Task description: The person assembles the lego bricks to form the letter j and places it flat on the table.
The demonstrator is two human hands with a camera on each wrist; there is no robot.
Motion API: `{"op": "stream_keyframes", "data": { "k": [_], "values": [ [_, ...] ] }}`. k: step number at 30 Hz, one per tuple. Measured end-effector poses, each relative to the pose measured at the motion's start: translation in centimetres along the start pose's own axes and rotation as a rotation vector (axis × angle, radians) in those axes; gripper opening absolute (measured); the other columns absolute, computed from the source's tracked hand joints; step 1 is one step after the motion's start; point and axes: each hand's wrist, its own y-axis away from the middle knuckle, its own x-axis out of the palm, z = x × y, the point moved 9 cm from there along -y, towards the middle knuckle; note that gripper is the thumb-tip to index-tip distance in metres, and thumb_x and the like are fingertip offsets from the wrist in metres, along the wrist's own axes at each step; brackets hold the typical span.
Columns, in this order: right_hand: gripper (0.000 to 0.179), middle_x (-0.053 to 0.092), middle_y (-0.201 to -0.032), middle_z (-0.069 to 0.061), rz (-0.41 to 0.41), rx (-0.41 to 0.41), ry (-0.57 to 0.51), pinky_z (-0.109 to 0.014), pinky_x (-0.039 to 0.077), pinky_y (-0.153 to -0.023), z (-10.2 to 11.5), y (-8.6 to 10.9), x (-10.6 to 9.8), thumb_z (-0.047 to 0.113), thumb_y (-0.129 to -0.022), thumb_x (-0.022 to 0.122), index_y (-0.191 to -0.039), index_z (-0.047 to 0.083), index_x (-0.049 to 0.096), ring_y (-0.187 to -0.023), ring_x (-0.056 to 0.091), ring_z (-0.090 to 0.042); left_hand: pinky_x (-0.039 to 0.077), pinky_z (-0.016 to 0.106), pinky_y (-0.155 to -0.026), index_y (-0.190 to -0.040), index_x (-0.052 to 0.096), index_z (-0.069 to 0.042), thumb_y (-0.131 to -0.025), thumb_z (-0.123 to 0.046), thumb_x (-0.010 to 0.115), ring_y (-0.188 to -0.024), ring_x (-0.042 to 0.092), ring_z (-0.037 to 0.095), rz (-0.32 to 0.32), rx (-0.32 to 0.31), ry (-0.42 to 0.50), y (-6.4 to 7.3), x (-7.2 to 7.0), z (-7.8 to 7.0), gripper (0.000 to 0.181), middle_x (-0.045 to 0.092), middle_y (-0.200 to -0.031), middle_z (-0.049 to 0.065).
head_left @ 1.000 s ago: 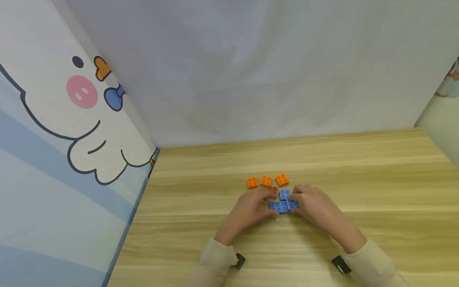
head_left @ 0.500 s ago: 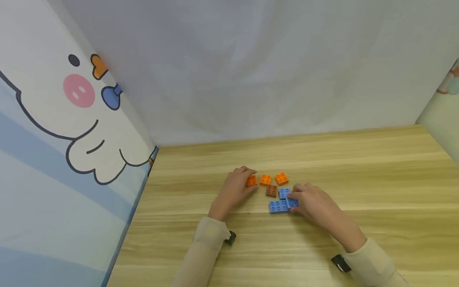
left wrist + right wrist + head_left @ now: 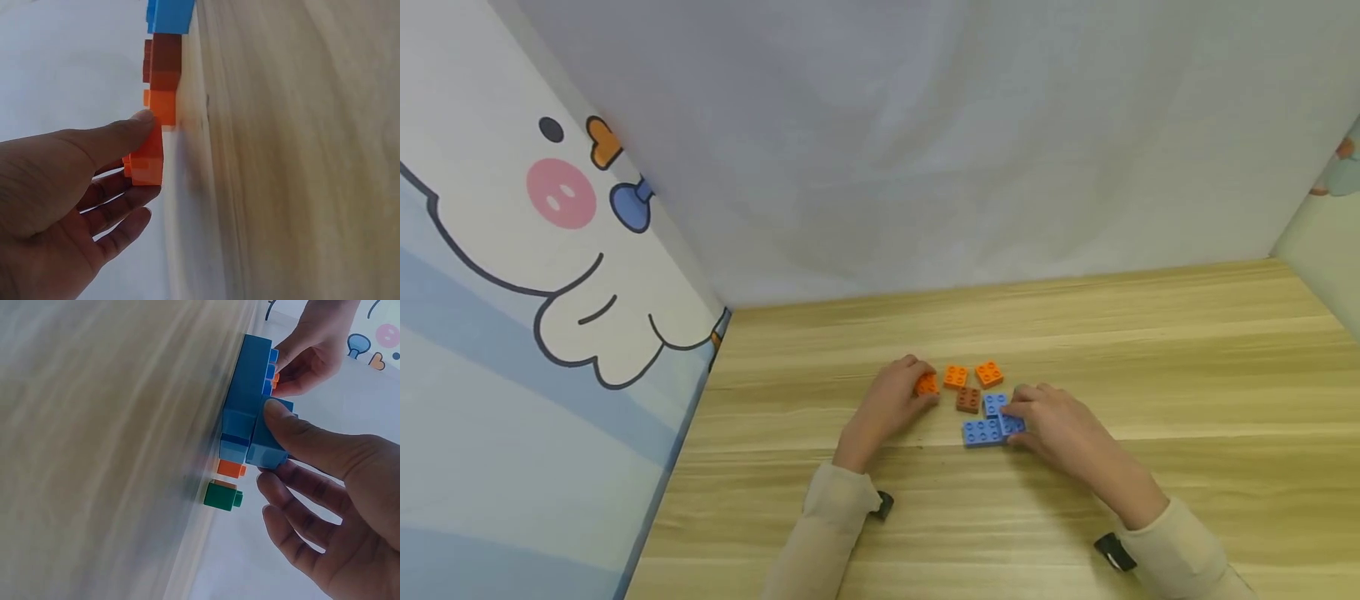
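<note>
My left hand (image 3: 891, 398) pinches an orange brick (image 3: 147, 164) between thumb and fingers, at the left end of the group of bricks. My right hand (image 3: 1063, 433) grips a blue brick (image 3: 270, 437), its thumb on the near side and fingers behind. That brick sits raised on other blue bricks: a long blue brick (image 3: 981, 432) reaches out to its left, and another blue brick (image 3: 995, 403) shows behind it. Between the hands lie a brown brick (image 3: 968, 400) and two loose orange bricks, one in the middle (image 3: 955, 377) and one farther right (image 3: 988, 374).
A green brick (image 3: 220, 496) stands beyond the right hand, mostly hidden in the head view. All of it rests on a wood-grain table (image 3: 1187, 375). A pale curtain (image 3: 970, 150) closes the back, and a cartoon-printed panel (image 3: 490, 350) the left side.
My left hand has left the blue bricks, moved left to the leftmost orange brick and taken hold of it, shifting it slightly nearer. My right hand stays on the blue brick.
</note>
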Motion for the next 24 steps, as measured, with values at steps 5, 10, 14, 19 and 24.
{"op": "stream_keyframes", "data": {
  "k": [5,10,14,19,24],
  "values": [
    [0.038,0.073,-0.113,-0.01,-0.013,-0.016,-0.008,-0.046,0.057,-0.088,-0.4,-0.2,-0.1,0.023,-0.083,0.084,-0.116,0.007,0.076,-0.098,0.066,-0.027,0.053,0.037,-0.1,-0.129,0.066,-0.008,-0.097,-0.029,0.072,-0.109,0.064,0.019,0.015,0.022,-0.01,0.5,-0.3,-1.0,0.038,0.068,-0.121,0.006],
    [0.037,0.072,-0.112,-0.009,-0.015,-0.029,-0.016,-0.046,0.057,-0.087,-0.6,-0.4,-0.1,0.023,-0.083,0.083,-0.116,0.007,0.076,-0.097,0.066,-0.027,0.054,0.036,-0.098,-0.128,0.067,-0.01,-0.096,-0.029,0.073,-0.106,0.064,0.018,0.018,0.046,-0.022,1.1,-0.4,-1.9,0.038,0.069,-0.12,0.005],
    [0.037,0.072,-0.112,-0.009,-0.005,-0.022,-0.023,-0.046,0.057,-0.087,-0.4,-0.4,-0.1,0.023,-0.084,0.083,-0.116,0.006,0.076,-0.098,0.066,-0.026,0.054,0.035,-0.096,-0.127,0.068,-0.011,-0.095,-0.03,0.074,-0.103,0.064,0.017,0.016,0.082,-0.015,2.0,-0.4,-2.6,0.038,0.069,-0.117,0.003],
    [0.037,0.072,-0.113,-0.009,0.003,-0.009,-0.023,-0.046,0.057,-0.087,-0.3,-0.3,-0.1,0.023,-0.085,0.083,-0.117,0.007,0.076,-0.098,0.066,-0.027,0.055,0.034,-0.097,-0.129,0.067,-0.01,-0.095,-0.03,0.074,-0.107,0.065,0.017,0.032,0.133,0.029,2.9,-0.2,-3.7,0.04,0.068,-0.12,0.003],
    [0.037,0.072,-0.112,-0.009,-0.002,-0.007,-0.031,-0.046,0.057,-0.087,-0.2,-0.1,0.0,0.022,-0.085,0.083,-0.117,0.006,0.076,-0.098,0.066,-0.026,0.054,0.031,-0.099,-0.131,0.066,-0.012,-0.096,-0.031,0.073,-0.109,0.065,0.015,0.06,0.159,0.05,3.5,0.1,-4.5,0.041,0.068,-0.123,0.002]
  ]
}}
